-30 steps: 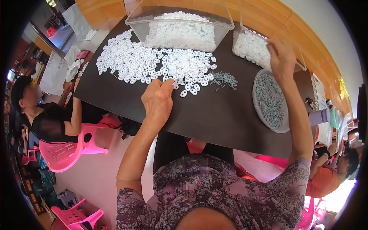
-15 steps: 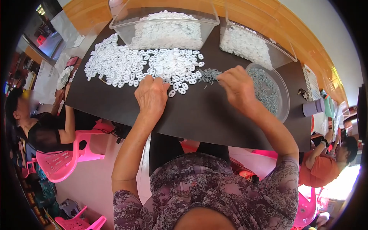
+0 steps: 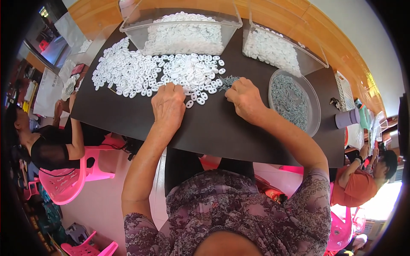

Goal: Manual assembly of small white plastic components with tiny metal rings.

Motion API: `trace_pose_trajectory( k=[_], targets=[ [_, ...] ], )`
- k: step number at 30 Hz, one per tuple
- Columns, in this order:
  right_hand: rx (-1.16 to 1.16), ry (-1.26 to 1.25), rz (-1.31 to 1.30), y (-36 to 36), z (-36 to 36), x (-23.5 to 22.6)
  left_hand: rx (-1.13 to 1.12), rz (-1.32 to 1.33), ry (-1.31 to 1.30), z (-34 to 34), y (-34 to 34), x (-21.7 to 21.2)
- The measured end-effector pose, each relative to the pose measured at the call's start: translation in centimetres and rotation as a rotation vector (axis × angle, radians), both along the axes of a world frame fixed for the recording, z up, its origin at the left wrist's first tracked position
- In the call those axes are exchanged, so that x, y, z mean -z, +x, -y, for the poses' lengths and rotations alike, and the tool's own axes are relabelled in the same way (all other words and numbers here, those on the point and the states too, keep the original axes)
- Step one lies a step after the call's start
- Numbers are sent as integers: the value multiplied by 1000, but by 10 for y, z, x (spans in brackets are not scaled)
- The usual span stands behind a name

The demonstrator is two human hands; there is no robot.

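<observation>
My left hand (image 3: 169,104) rests on the dark table at the near edge of a spread of white oval pieces (image 3: 128,72), each with two holes. Its fingers are curled closed, and what they hold is hidden. To the right, my right hand (image 3: 245,100) is pinched closed over the near side of a small heap of grey screws (image 3: 230,81). Whatever lies between its fingertips is too small to make out. A few loose white pieces (image 3: 200,101) lie between the two hands.
Behind the pieces stands a clear bin (image 3: 230,32) of white pieces, with a second bin (image 3: 316,59) to its right. A round clear tub (image 3: 316,115) of screws sits right of my right hand. A purple cup (image 3: 347,118) stands at the right edge. Other people sit at both sides.
My right hand has moved left and slightly nearer, from beside the tub across the screw heap toward my left hand. My left hand stays almost in place.
</observation>
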State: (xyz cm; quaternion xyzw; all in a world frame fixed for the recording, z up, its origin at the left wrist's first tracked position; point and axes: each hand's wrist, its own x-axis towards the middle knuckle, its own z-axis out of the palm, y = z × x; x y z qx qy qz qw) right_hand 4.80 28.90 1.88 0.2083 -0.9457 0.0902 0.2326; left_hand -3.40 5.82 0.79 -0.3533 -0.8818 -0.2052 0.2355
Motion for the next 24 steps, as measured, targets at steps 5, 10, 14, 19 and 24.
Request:
trace_pose_trajectory(
  k=[5, 10, 14, 19, 24],
  targets=[
    [-50, 47, -5, -1, 5, -4, -9, -44, 73, 3, 3, -5],
    [-83, 7, -38, 13, 14, -7, -17, 479, 518, 17, 35, -22],
    [-98, -221, 68, 26, 32, -19, 123, 1051, 925, 16, 61, -25],
    [-23, -475, 192, 37, 61, -35, 245, 1247, 1112, 10, 77, -15],
    [-6, -624, 301, 47, 71, -34, 259, 1263, 1307, 7, 88, -13]
  ],
)
